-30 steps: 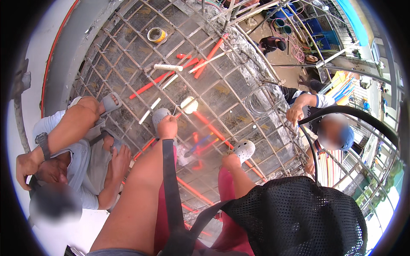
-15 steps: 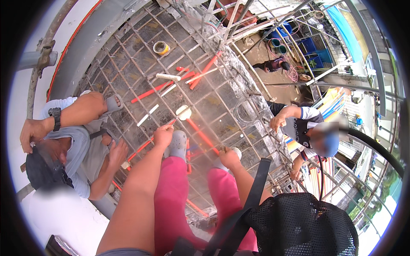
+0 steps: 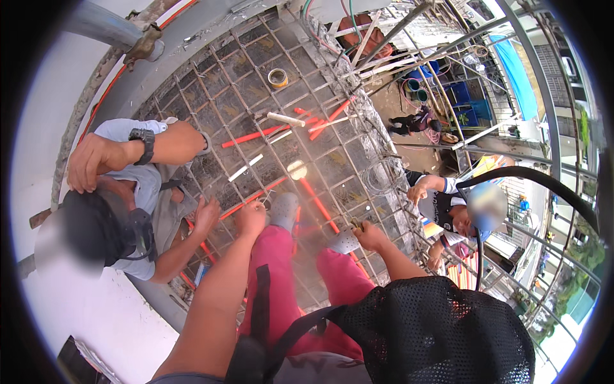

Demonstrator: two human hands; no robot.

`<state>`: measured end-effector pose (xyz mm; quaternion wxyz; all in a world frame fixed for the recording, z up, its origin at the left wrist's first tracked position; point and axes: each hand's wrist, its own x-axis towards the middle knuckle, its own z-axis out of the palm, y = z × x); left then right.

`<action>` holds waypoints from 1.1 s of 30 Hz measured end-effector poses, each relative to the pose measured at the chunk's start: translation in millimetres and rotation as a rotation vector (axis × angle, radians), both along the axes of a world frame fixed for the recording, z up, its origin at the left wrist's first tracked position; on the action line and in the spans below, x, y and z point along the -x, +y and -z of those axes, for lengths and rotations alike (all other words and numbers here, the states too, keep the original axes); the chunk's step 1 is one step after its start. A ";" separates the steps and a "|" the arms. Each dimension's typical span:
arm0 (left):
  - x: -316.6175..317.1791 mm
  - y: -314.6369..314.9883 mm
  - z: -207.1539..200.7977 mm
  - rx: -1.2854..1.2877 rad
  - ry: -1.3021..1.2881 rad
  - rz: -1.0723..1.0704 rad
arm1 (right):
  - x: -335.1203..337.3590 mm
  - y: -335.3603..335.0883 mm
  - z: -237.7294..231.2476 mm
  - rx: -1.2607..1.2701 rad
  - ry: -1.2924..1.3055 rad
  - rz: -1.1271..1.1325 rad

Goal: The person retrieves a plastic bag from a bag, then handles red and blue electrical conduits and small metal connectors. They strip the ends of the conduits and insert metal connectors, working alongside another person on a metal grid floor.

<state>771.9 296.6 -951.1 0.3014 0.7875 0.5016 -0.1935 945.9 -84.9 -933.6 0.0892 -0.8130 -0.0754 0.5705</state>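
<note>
My left hand [image 3: 251,219] is closed over the rebar mesh [image 3: 332,168], beside my left grey clog [image 3: 283,208]. A thin pale strand, perhaps tie wire [image 3: 267,198], sticks out of its fingers. My right hand [image 3: 369,235] is closed beside my right clog [image 3: 343,242]; a small dark end shows at its fingertips, too small to name. Between my feet an orange pipe [image 3: 318,203] runs under the bars from a round pale disc [image 3: 297,169]. Another orange pipe [image 3: 248,200] passes just beyond my left hand.
A crouching co-worker [image 3: 144,192] is close on my left; another person [image 3: 457,208] is beyond the slab edge [image 3: 377,137] on my right. Loose orange pipe [image 3: 249,136], white pipe pieces [image 3: 245,168], a can [image 3: 277,78] and coiled wire [image 3: 380,178] lie on the mesh. Scaffold poles [image 3: 492,144] stand beyond.
The whole view has shifted, with the mesh lower and further right. My left hand has drawn closer to my left clog. The left co-worker's raised hand has moved off the cap brim.
</note>
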 end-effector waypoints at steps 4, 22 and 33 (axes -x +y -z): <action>70.0 18.6 -155.1 0.020 -0.090 0.012 | 13.9 -45.5 -153.8 0.069 -0.004 0.052; 96.6 92.1 184.9 0.150 -0.117 0.035 | 121.6 205.2 293.8 -0.029 -0.276 -0.432; 37.6 -4.2 332.0 0.138 -0.032 -0.042 | 100.4 101.1 439.4 -0.146 -0.225 -0.695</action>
